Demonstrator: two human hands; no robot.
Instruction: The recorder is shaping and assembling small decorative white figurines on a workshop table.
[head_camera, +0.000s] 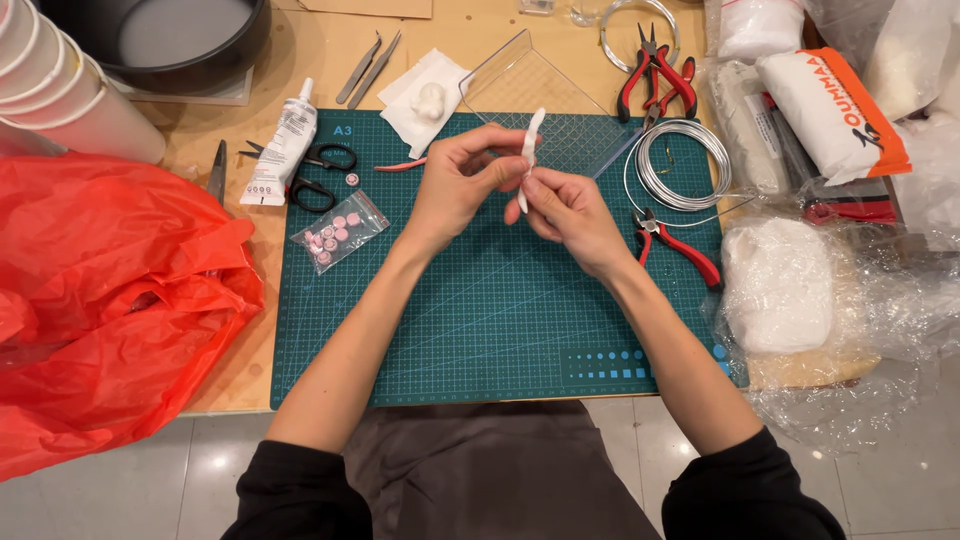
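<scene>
- Left hand (455, 185) raised, fingers curled, thumb and fingertips pinched together.
- Right hand (568, 212) just beside it, fingers pinched.
- Both forearms bare, converging; black sleeves pushed up.

Black sleeves pushed up above the elbows — forearms bare — dark grey-brown apron.

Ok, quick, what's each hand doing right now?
Left hand: closed, pinching the white strip.
Right hand: closed, pinching the same strip lower down.
</scene>
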